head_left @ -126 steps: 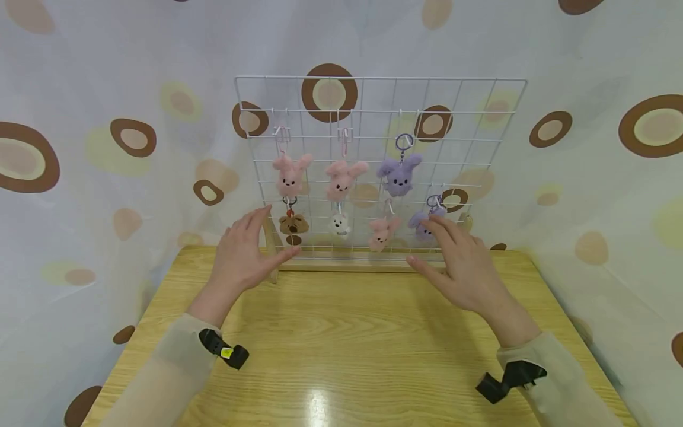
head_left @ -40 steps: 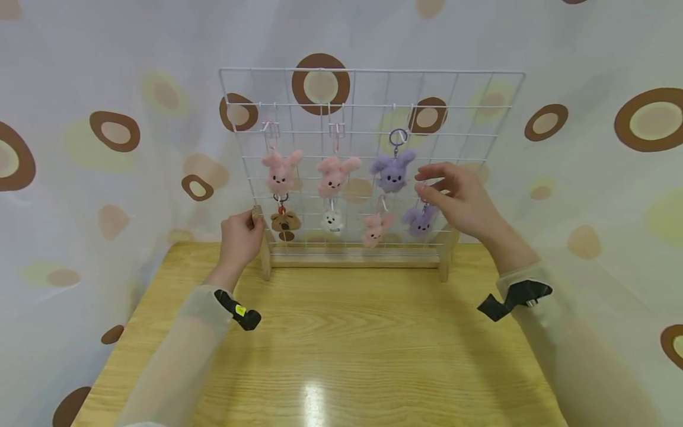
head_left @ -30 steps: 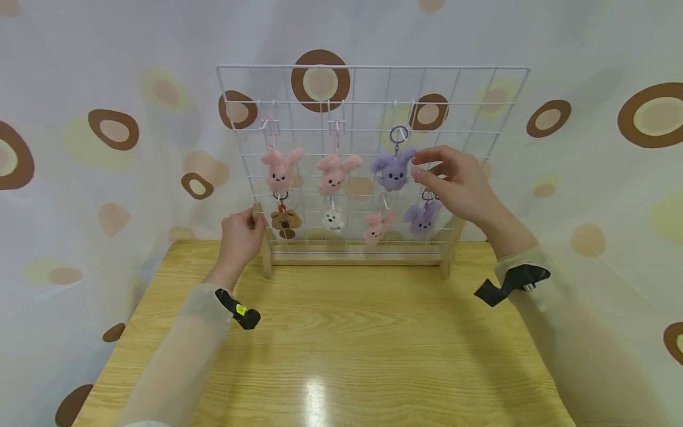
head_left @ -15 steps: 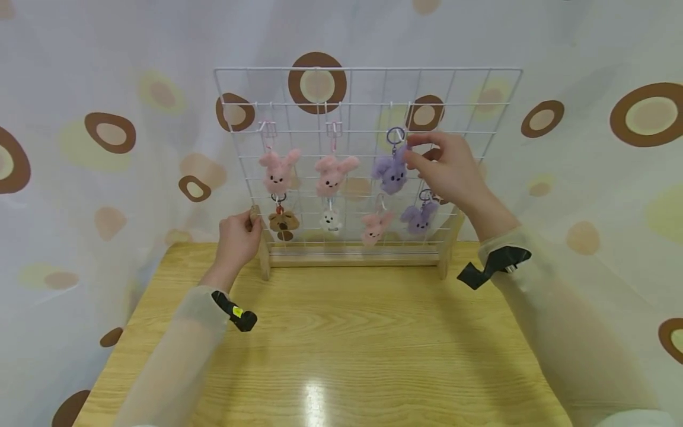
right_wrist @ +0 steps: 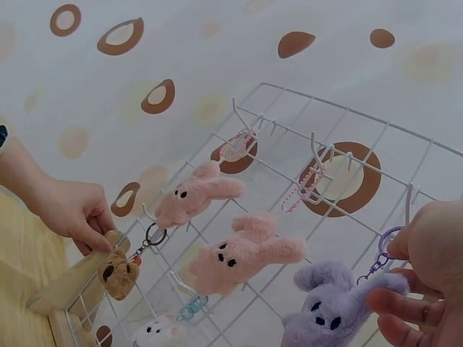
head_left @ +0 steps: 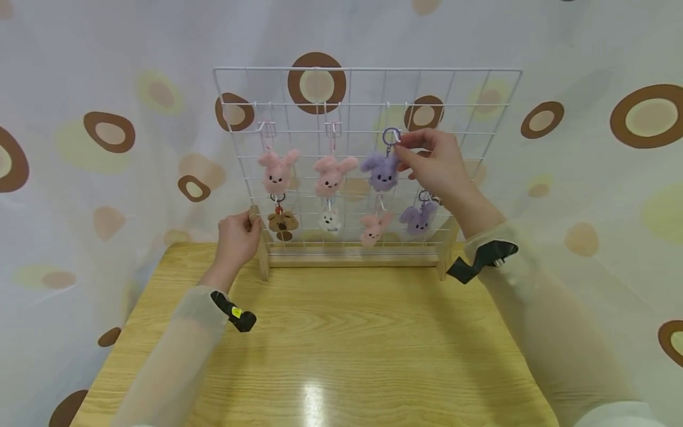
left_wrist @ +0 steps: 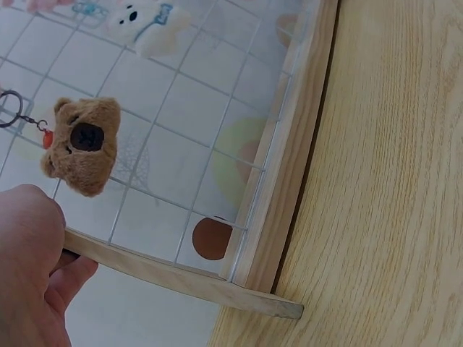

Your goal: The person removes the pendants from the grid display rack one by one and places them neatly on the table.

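Note:
A white wire grid rack (head_left: 368, 70) stands in wooden supports, with plush keychains hanging from its hooks. My left hand (head_left: 237, 240) grips the rack's left wooden upright (left_wrist: 188, 283), beside the brown bear keychain (left_wrist: 87, 144). Up on the right, my right hand (head_left: 434, 163) pinches the upper purple bunny keychain (head_left: 382, 177) near its purple ring (right_wrist: 388, 244). That ring is still around its white hook (right_wrist: 409, 199). Thumb and fingers partly cover the bunny's right ear in the head view.
Two pink bunny keychains (head_left: 331, 178) hang left of the purple one. Below are a white dog keychain (head_left: 329, 220), a smaller pink bunny (head_left: 374, 230) and a second purple bunny (head_left: 418, 219). The rack stands on a wooden table (head_left: 341, 332) before a patterned curtain (head_left: 160, 47).
My left hand has taken hold of the left upright. My right hand has moved up and left from the lower purple bunny to the upper one, which has shifted slightly left.

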The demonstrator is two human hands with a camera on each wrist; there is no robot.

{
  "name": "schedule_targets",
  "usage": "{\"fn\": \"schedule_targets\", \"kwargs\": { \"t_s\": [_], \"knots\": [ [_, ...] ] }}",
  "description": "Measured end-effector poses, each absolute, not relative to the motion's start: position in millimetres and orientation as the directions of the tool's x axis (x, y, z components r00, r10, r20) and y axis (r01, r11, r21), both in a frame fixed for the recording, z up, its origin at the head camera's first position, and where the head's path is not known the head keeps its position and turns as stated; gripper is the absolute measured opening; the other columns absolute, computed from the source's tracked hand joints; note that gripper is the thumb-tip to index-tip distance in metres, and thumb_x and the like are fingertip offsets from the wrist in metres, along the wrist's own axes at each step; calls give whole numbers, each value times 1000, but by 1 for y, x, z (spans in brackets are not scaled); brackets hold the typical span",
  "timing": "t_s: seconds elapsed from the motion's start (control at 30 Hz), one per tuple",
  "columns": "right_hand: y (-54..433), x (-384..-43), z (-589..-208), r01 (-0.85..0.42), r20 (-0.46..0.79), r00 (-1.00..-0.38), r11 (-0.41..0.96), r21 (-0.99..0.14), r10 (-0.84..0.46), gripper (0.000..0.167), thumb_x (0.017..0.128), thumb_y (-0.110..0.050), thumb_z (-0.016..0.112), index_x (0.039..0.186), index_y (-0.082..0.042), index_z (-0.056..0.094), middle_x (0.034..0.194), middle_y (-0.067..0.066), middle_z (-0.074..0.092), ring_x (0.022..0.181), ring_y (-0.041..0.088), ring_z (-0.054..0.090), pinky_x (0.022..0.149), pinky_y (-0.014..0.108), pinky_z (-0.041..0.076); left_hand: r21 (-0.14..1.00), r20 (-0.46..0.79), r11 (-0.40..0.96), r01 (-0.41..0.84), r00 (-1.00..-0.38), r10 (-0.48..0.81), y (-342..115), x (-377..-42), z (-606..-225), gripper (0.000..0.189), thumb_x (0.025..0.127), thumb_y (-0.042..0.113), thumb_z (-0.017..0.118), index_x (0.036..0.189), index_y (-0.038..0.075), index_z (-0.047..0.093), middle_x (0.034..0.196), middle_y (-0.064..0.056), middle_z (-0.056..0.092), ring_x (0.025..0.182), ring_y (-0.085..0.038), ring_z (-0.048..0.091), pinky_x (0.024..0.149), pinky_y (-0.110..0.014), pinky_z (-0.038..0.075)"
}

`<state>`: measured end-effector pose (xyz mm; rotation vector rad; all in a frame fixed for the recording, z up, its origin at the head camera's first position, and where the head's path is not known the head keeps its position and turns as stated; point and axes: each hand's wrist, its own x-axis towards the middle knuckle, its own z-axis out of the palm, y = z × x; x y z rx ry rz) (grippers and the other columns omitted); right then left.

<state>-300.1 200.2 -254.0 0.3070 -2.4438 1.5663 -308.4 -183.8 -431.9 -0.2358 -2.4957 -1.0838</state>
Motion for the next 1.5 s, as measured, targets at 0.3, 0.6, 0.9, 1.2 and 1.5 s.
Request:
{"fn": "schedule_targets", "kwargs": {
  "t_s": [0.3, 0.6, 0.9, 1.2, 1.5],
  "knots": [
    [197, -307, -254, -263, 278, -961, 365, -893, -11, 28, 107, -20, 66, 127, 0, 68, 113, 10, 74, 80, 20, 72, 64, 26, 53, 651, 435, 693, 311, -900, -5, -185, -306, -432, 23, 105, 6, 58, 88, -3, 70, 54, -1, 50, 45, -15, 41, 45, -31, 32],
    [195, -309, -251, -293, 311, -951, 347, -891, -5, 22, 106, -17, 66, 119, 0, 71, 105, 8, 75, 70, 12, 69, 61, 25, 52, 655, 425, 691, 306, -905, -3, -184, -306, -433, 25, 106, 7, 58, 83, 1, 67, 53, 0, 46, 44, -14, 39, 45, -31, 31],
    [198, -303, -247, -287, 306, -952, 349, -892, -2, 27, 106, -21, 66, 121, 2, 70, 106, 9, 75, 71, 15, 69, 63, 25, 53, 646, 437, 693, 320, -900, 8, -185, -307, -435, 28, 106, 7, 58, 79, 4, 64, 52, 0, 43, 42, -13, 38, 44, -31, 32],
    [203, -294, -244, -319, 329, -944, 305, -898, -19, 20, 104, -21, 70, 113, -3, 72, 103, 6, 76, 69, 17, 68, 63, 26, 53, 634, 460, 695, 340, -888, 15, -187, -308, -435, 31, 105, 6, 58, 74, 5, 60, 50, 2, 39, 41, -15, 36, 44, -32, 30],
    [206, -281, -241, -337, 345, -938, 259, -905, -13, 18, 105, -18, 70, 112, -1, 70, 98, 5, 74, 65, 16, 67, 61, 26, 54, 643, 447, 688, 337, -894, 20, -186, -309, -434, 27, 106, 8, 58, 81, 3, 66, 51, 1, 46, 43, -15, 40, 45, -32, 33]
  ]
}}
